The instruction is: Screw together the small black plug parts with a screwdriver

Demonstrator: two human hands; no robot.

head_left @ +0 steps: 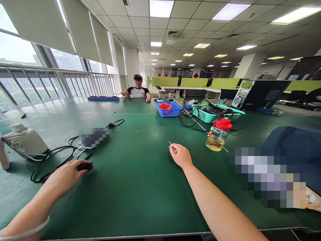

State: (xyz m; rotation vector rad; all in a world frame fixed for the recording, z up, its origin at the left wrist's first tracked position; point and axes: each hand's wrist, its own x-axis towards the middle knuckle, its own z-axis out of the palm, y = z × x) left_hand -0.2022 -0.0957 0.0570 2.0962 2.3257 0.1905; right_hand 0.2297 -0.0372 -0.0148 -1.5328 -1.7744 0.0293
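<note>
My left hand (65, 174) rests on the green table (140, 187) at the lower left, fingers closed round a small black object (85, 166) that lies at the end of a black cable (54, 159). My right hand (181, 156) is near the middle of the table, fingers pinched on a thin pointed tool (171, 145) whose tip sticks up and to the left. Between the two hands is bare table.
A white device (25, 140) sits at far left. A glass bottle with a red lid (218, 134) stands right of my right hand. Further back are a blue basket (167, 109), a teal basket of cables (215, 113), an open computer case (260, 94). A person sits at the far end (137, 90).
</note>
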